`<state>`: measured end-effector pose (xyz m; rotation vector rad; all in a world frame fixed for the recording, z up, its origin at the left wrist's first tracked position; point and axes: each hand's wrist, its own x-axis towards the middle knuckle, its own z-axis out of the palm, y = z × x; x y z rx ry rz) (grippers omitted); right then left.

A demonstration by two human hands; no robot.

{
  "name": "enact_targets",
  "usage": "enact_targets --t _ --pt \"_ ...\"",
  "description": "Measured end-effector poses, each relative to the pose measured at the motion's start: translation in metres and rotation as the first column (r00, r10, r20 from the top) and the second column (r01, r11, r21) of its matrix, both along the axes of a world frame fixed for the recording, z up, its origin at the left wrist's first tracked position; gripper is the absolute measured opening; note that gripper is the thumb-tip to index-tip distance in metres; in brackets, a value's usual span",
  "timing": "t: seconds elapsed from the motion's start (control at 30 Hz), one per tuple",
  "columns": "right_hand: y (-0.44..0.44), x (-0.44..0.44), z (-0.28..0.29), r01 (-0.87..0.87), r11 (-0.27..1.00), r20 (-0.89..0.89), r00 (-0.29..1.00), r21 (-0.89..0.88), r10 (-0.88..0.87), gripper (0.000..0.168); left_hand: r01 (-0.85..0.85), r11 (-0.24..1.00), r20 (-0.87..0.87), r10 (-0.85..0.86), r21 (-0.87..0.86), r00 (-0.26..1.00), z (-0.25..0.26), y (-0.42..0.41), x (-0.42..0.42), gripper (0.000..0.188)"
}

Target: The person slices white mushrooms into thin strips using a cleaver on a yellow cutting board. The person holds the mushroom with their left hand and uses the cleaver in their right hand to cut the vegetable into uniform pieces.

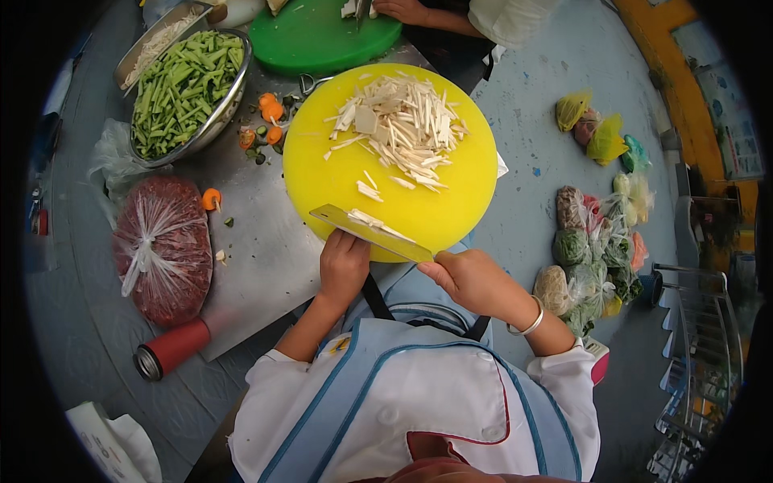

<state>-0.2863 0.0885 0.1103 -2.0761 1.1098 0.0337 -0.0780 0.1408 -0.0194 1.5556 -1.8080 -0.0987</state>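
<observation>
My right hand is shut on the handle of a kitchen cleaver, whose blade lies slanted over the near edge of a round yellow cutting board. My left hand is behind the blade at the board's near edge, its fingers bent; whether it holds anything is hidden by the blade. Along the blade's far side lie a few pale cut strips. A heap of pale strips and slices covers the far half of the board, with a few loose strips nearer the blade.
Left are a steel bowl of cut green stalks, a tray of pale shreds, a plastic bag of red minced meat, a red flask and orange vegetable scraps. Beyond, another person's hand is at a green board. Bagged vegetables lie right.
</observation>
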Motion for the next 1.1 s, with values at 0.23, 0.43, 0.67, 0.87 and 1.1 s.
enact_targets --t 0.23,0.43,0.67,0.87,1.1 --pt "-0.012 -0.002 -0.022 0.056 0.997 0.126 0.990 0.043 -0.061 0.054 0.037 0.995 0.036 -0.034 -0.098 0.999 0.005 0.000 0.002 0.020" --pt "-0.001 0.006 -0.020 0.019 0.998 0.003 1.000 -0.064 -0.019 0.055 0.046 0.998 0.027 -0.044 -0.046 0.999 -0.002 0.002 0.004 0.021" --pt "-0.002 -0.004 -0.004 0.007 0.998 0.039 0.999 0.062 -0.009 0.055 0.051 0.997 -0.016 -0.052 -0.051 0.999 -0.008 0.004 0.009 0.020" --pt "-0.006 0.002 -0.021 0.039 0.997 0.090 0.995 0.061 -0.044 0.056 0.006 0.993 0.022 -0.004 -0.119 1.000 0.000 0.002 0.008 0.024" --pt "0.001 -0.001 -0.023 -0.009 1.000 0.085 0.996 -0.030 0.011 0.056 0.053 0.992 -0.066 -0.061 -0.118 0.996 -0.017 0.004 0.017 0.024"
